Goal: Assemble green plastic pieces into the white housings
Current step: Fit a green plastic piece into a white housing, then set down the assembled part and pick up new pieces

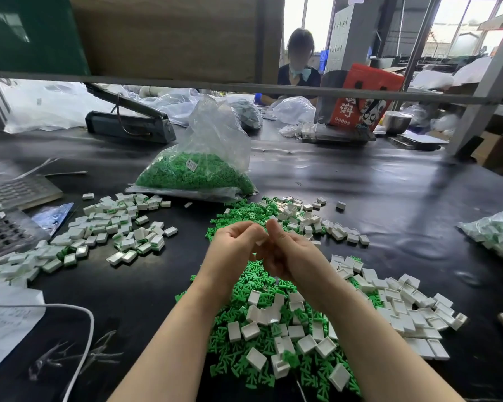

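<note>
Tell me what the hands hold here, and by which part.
Cannot be told for sure. The left hand and right hand meet with curled fingers above the green pieces; whatever they pinch is hidden.

two hands, one green-piece bag, one sealer

Loose green plastic pieces: small branched parts, heaped on black mat directly toward camera from clear bag. White housings: small rectangular open-topped shells, scattered over and right of this heap, some upright, some tipped. Second mixed patch of green pieces and housings just right-front of bag. Assembled housings, white with green showing at edges, spread left-front of bag. Bag itself lies on mat, bulging with green pieces, neck standing up.
</note>
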Demonstrator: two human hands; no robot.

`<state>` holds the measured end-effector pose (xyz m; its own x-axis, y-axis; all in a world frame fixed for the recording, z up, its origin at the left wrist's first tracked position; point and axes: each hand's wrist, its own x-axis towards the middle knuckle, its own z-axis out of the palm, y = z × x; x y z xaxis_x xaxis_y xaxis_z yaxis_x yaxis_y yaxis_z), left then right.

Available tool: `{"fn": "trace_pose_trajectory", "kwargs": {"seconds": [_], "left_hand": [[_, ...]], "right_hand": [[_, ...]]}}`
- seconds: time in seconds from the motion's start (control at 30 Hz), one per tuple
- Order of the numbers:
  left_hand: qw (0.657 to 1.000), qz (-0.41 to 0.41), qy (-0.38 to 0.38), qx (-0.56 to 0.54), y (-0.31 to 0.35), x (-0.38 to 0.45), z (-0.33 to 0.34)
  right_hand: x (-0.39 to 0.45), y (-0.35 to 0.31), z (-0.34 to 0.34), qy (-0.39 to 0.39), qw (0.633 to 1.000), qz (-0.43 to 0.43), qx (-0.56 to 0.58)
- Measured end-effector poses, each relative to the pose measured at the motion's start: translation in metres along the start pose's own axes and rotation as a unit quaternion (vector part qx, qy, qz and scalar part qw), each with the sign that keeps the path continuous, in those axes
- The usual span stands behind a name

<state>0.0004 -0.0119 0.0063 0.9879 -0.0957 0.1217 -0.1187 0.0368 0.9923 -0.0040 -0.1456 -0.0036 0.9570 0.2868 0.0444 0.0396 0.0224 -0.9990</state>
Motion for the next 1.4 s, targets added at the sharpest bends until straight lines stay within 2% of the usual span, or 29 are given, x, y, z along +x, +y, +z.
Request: {"fn": "trace_pose_trajectory", "kwargs": {"seconds": [0.07, 0.13, 0.27, 0.4, 0.47, 0.57, 0.67, 0.73, 0.8, 0.9, 1.0, 1.2, 1.4], "left_hand": [[0.996, -0.049, 0.056, -0.039, -0.002, 0.004, -0.01], [0.978, -0.114, 0.123, -0.125, -0.003, 0.009, -0.025], [0.877, -0.2, 0.234, -0.368, -0.008, 0.019, -0.062], [0.787, -0.198, 0.277, -0.514, -0.016, 0.025, -0.087], [0.765, -0.171, 0.288, -0.55, -0.017, 0.026, -0.093], [0.754, -0.13, 0.303, -0.568, -0.014, 0.026, -0.095], [0.772, -0.131, 0.295, -0.548, -0.011, 0.024, -0.091], [0.798, -0.154, 0.275, -0.514, -0.009, 0.022, -0.085], [0.835, -0.185, 0.248, -0.456, -0.006, 0.02, -0.077], [0.886, -0.207, 0.199, -0.365, -0.002, 0.016, -0.061], [0.922, -0.206, 0.162, -0.284, 0.0, 0.014, -0.045], [0.964, -0.196, 0.107, -0.141, -0.002, 0.011, -0.022], [0.988, -0.141, 0.05, -0.027, -0.006, 0.008, -0.01]], "right_hand": [[-0.001, -0.002, -0.006, 0.039, 0.997, 0.004, -0.064], [-0.001, -0.003, -0.015, 0.095, 0.989, 0.001, -0.116], [-0.003, -0.005, -0.036, 0.2, 0.962, -0.007, -0.184], [-0.004, -0.001, -0.057, 0.25, 0.897, 0.021, -0.363], [-0.006, 0.0, -0.062, 0.247, 0.862, 0.047, -0.44], [-0.006, 0.002, -0.065, 0.233, 0.822, 0.073, -0.514], [-0.004, 0.009, -0.065, 0.229, 0.761, 0.083, -0.601], [-0.003, 0.015, -0.064, 0.219, 0.737, 0.104, -0.631], [-0.002, 0.018, -0.063, 0.199, 0.751, 0.122, -0.617], [0.001, 0.022, -0.059, 0.131, 0.796, 0.126, -0.578], [0.005, 0.025, -0.053, 0.072, 0.797, 0.122, -0.587], [0.005, 0.02, -0.05, 0.12, 0.785, 0.03, -0.607], [0.006, 0.019, -0.051, 0.158, 0.776, 0.022, -0.61]]}}
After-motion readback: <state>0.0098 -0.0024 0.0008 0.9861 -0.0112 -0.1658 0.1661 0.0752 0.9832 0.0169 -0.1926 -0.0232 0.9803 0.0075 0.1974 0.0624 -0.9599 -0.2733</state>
